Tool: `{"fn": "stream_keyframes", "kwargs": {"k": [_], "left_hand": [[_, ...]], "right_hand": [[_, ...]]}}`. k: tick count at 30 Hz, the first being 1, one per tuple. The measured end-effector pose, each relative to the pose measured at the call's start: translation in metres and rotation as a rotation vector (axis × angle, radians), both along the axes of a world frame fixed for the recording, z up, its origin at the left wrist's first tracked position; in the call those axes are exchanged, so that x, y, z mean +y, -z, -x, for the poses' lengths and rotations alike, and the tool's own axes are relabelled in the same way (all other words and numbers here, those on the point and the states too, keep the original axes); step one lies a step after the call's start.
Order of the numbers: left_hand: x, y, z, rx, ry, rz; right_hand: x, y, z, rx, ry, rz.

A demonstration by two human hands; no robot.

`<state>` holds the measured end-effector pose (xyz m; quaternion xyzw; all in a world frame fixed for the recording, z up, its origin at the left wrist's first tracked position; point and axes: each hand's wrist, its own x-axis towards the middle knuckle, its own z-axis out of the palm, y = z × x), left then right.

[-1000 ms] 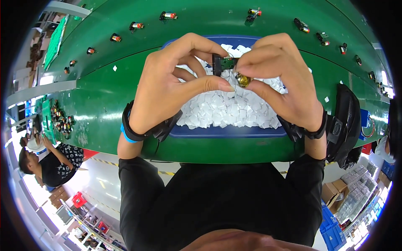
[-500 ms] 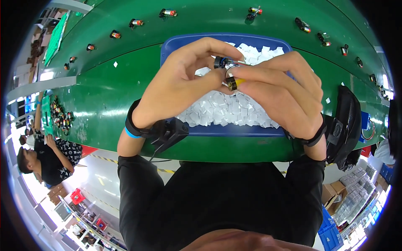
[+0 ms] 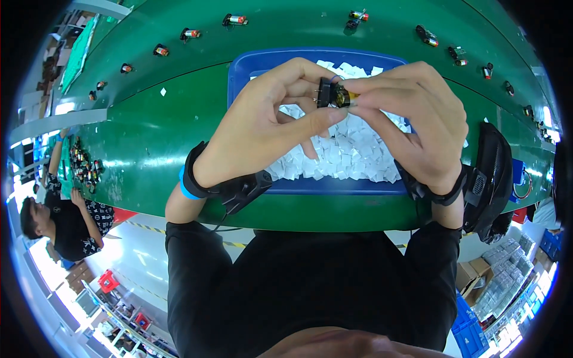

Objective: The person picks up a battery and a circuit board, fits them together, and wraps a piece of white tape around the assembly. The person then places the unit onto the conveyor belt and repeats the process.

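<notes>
I hold the small black component (image 3: 325, 93) pinched in my left hand (image 3: 262, 128), while my right hand (image 3: 418, 119) presses a brass-coloured part (image 3: 345, 96) against it, above the blue tray (image 3: 256, 62). Mating appears underway; seating next likely requires steady alignment.

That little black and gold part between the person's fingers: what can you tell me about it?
The small part has a black, blocky body at its left end with thin metal pins sticking out, and a shiny brass-coloured piece at its right. It lies roughly level, held up in the air above the blue tray of white paper squares. The left hand pinches the black end, the right hand the brassy end.
</notes>
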<state>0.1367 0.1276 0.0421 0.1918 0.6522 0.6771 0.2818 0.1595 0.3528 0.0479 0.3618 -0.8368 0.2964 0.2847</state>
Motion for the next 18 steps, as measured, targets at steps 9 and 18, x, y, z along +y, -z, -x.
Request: {"fn": "stream_keyframes", "kwargs": {"k": [9,18], "left_hand": [[0.003,0.003,-0.003,-0.012,-0.052,-0.124],[0.004,0.012,0.002,0.075,-0.105,-0.283]], "right_hand": [[-0.004,0.0,-0.006,0.129,0.048,-0.101],[0.006,-0.009,-0.005,0.019,0.107,0.086]]}}
